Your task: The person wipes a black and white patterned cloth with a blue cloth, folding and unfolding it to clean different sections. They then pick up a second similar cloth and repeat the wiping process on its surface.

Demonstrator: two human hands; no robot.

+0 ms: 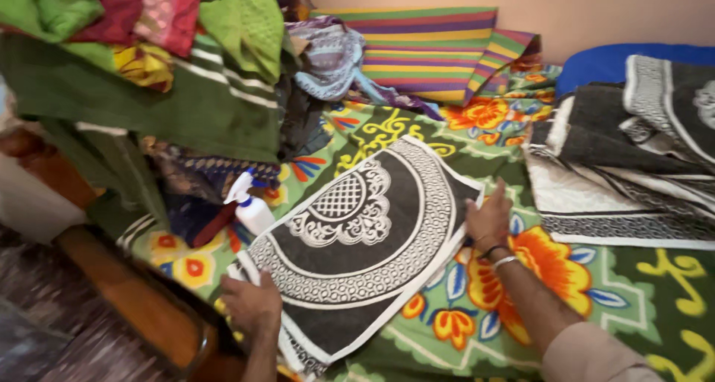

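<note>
A folded black cloth with a white lace-like arch pattern [357,240] lay flat on the green bedspread with orange flowers [596,278], its long axis running on a slant from the near-left corner of the bed up toward the far right. The person held it at both ends of that slant. The left hand [252,306] rested palm-down on the near-left corner, fingers curled over the edge. The right hand [488,218] pressed on the far right edge, fingers spread flat rather than pinching. Neither hand was clearly nearer, since each had its own corner.

A white spray bottle [252,209] lay just beside the cloth's left edge, close to the piled clothes [164,69]. A stack of similar black-and-white cloths [640,144] sat apart to the right, with bare bedspread between.
</note>
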